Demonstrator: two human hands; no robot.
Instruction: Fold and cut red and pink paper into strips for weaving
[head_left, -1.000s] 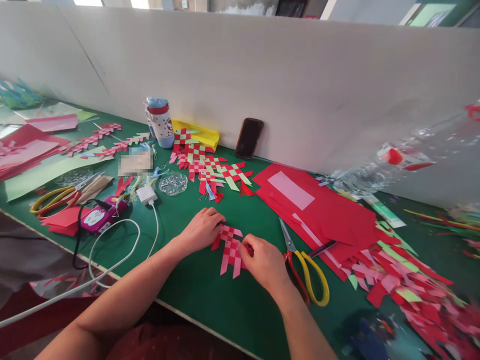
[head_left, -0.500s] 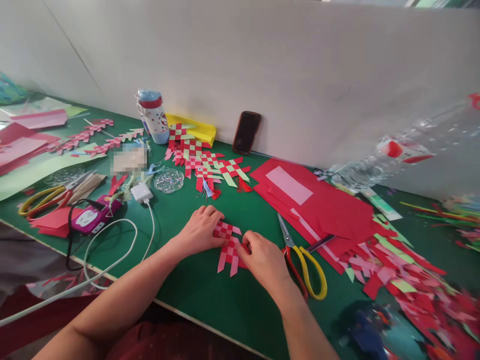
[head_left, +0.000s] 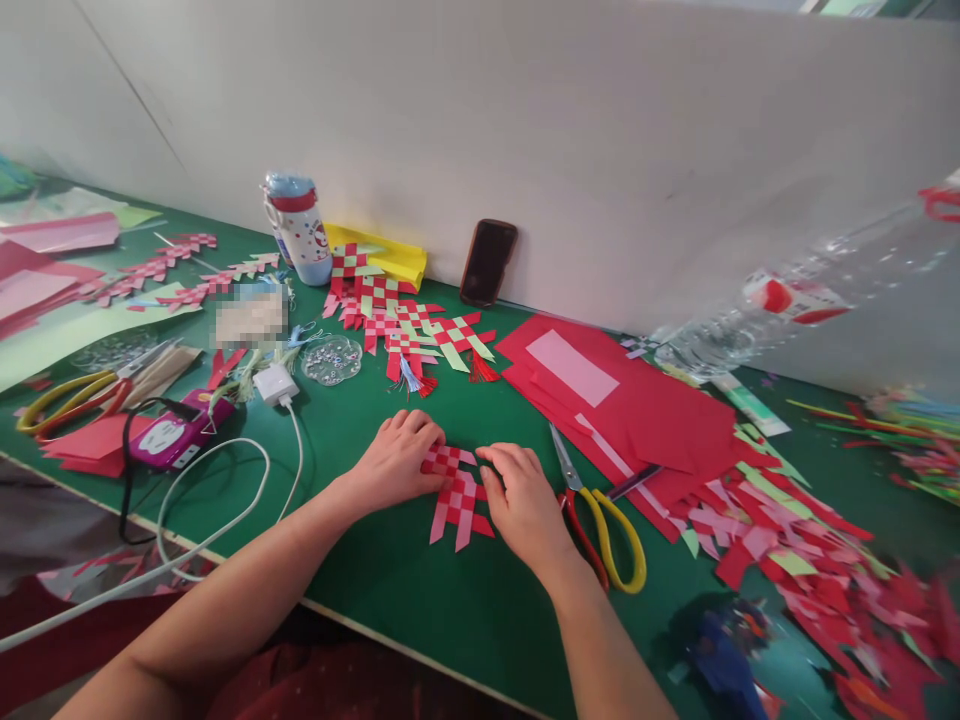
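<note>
On the surface (head_left: 420,610), around the woven paper (head_left: 456,497): charger (head_left: 274,383) at ten o'clock, flask (head_left: 301,232) at eleven, phone (head_left: 489,262) twelve, paper stack (head_left: 652,420) two, scissors (head_left: 573,478) three.

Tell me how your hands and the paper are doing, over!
Left hand on the woven paper. Right hand just beside it, fingers parted from thumb. Strip ends stick out. Scissors lie by right hand.

Green table (head_left: 480,610): checkered paper piece (head_left: 459,496), scissors (head_left: 572,480), red sheets (head_left: 660,430).
</note>
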